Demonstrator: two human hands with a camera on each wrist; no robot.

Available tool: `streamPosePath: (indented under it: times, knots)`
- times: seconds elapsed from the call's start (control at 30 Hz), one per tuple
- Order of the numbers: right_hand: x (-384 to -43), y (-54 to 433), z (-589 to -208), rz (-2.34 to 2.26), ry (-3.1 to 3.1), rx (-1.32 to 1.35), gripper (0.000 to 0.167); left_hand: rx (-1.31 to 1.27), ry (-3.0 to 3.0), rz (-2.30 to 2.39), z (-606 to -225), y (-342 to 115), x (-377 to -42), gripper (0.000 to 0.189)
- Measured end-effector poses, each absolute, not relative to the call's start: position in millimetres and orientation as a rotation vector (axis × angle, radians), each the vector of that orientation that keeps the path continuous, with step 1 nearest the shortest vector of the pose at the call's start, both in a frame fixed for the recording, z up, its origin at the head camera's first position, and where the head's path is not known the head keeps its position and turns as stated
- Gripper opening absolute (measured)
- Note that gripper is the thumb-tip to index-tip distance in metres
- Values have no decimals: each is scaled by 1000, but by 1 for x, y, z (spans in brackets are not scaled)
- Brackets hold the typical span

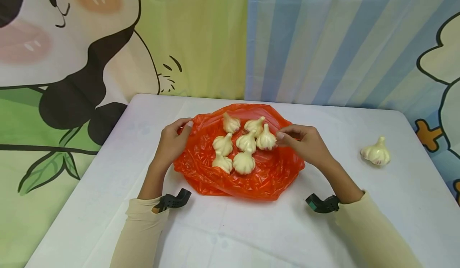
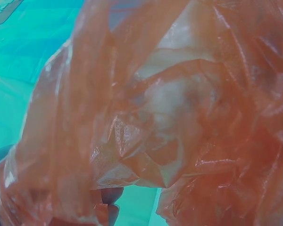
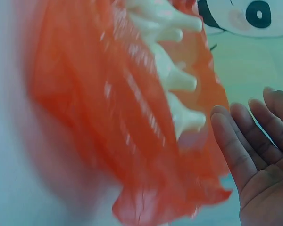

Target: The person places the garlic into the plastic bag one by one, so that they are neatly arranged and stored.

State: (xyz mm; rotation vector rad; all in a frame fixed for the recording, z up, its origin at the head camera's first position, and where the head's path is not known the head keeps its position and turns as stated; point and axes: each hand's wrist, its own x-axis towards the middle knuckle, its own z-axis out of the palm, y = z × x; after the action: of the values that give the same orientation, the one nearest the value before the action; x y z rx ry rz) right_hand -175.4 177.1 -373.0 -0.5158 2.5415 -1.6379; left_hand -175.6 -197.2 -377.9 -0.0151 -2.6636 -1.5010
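Note:
A red plastic bag (image 1: pixel 266 184) lies spread wide on the table, its mouth facing up. Several white garlic bulbs (image 1: pixel 244 163) sit inside it. My left hand (image 1: pixel 172 142) pinches the bag's left edge between thumb and fingers; in the left wrist view the crumpled plastic (image 2: pixel 188 141) hides most of that hand. At the bag's right side, my right hand (image 1: pixel 303 142) hovers by the rightmost bulb (image 1: pixel 266 139). The right wrist view shows this hand (image 3: pixel 262 155) with relaxed fingers and nothing in them, beside the bulbs' stems (image 3: pixel 191 120).
One more garlic bulb (image 1: pixel 375 152) rests alone on the white table (image 1: pixel 223 228), well to the right of the bag. Behind the table's far edge hangs a printed curtain (image 1: pixel 208 40) with a panda and stripes. Both wrists carry black camera mounts (image 1: pixel 176 199).

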Motion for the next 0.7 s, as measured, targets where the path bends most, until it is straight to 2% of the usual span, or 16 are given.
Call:
streamPosePath:
  times: [0.17, 0.53, 0.7]
  knots:
    - [-173, 197, -377, -1708, 2588, -510, 30, -6, -2665, -1502, -375, -197, -175, 45]
    - [-163, 241, -384, -1875, 2685, -466, 19, -2, -2662, -1522, -375, -196, -174, 45]
    - [-157, 262, -390, -1819, 2738, -407, 18, -15, -2663, -1516, -376, -196, -175, 46]
